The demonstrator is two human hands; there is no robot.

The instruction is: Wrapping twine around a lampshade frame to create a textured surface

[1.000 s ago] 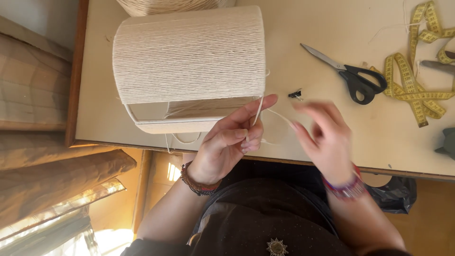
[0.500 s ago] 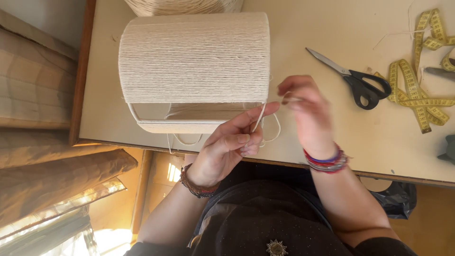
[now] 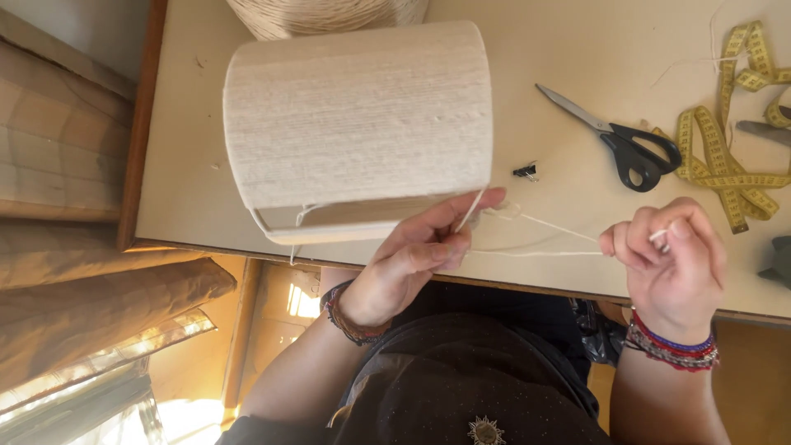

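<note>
Right hand (image 3: pixel 671 264) now drawn out to lower right, pulling cord (image 3: pixel 535 221) taut; left hand (image 3: pixel 420 251) pinching cord at lampshade (image 3: pixel 358 124) edge.

Warm, bright daylight, glare lower left, soft shadows, mostly sharp.

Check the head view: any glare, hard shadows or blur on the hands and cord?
Head view: sharp overall, left hand, right hand and the cord between them all crisp; warm low sunlight blows out the bottom-left corner by the curtain; soft shadow under the wrapped shade on the table; scissors in focus; no glare on the work.
</note>
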